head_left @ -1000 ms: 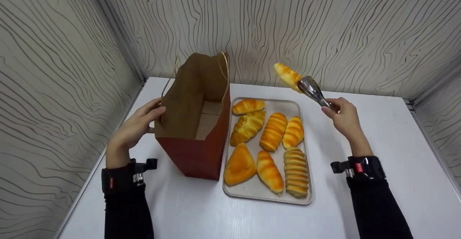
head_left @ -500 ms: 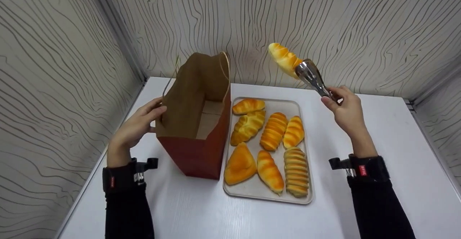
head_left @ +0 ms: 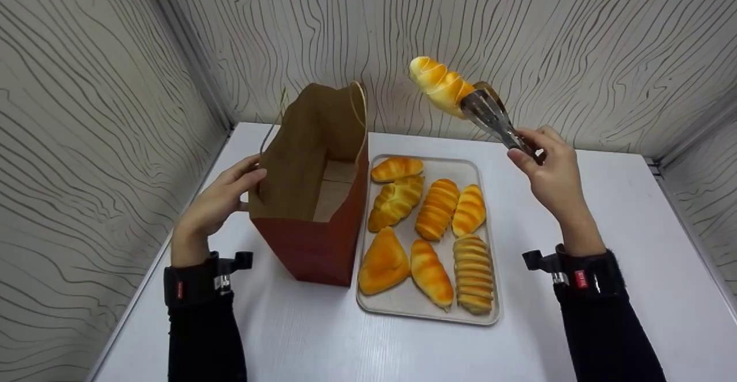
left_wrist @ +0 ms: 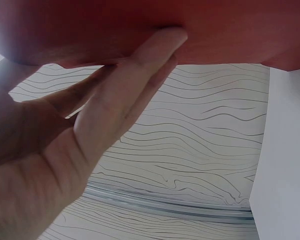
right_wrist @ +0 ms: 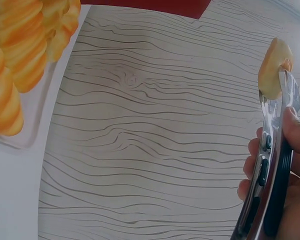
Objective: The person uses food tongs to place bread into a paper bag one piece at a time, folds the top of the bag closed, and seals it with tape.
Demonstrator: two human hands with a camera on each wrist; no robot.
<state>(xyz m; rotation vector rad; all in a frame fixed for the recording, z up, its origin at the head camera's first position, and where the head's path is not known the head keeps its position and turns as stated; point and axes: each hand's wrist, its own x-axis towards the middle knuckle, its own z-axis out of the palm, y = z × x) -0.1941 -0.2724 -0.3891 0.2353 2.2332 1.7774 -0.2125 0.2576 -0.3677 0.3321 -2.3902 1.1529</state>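
Note:
My right hand (head_left: 555, 177) grips metal tongs (head_left: 489, 118) in the air beyond the tray's far right corner. The tongs clamp a glazed bread roll (head_left: 440, 85), which also shows between the tong tips in the right wrist view as a pale bread roll (right_wrist: 275, 70). On the left stands a red paper bag (head_left: 311, 249), its brown inside facing up and its mouth wide. My left hand (head_left: 216, 200) holds the bag's left rim. In the left wrist view its thumb (left_wrist: 157, 47) presses the red outer side.
Right of the bag lies a pale tray (head_left: 403, 307) with several breads, among them a triangular bun (head_left: 384, 264) and a ridged loaf (head_left: 473, 275). Thin handles rise from the bag's rim. A patterned wall (head_left: 518, 36) stands behind the white table (head_left: 322, 336).
My right hand has lifted the tongs and bread roll higher, and the roll has shifted left toward the bag. My left hand stays at the bag's rim.

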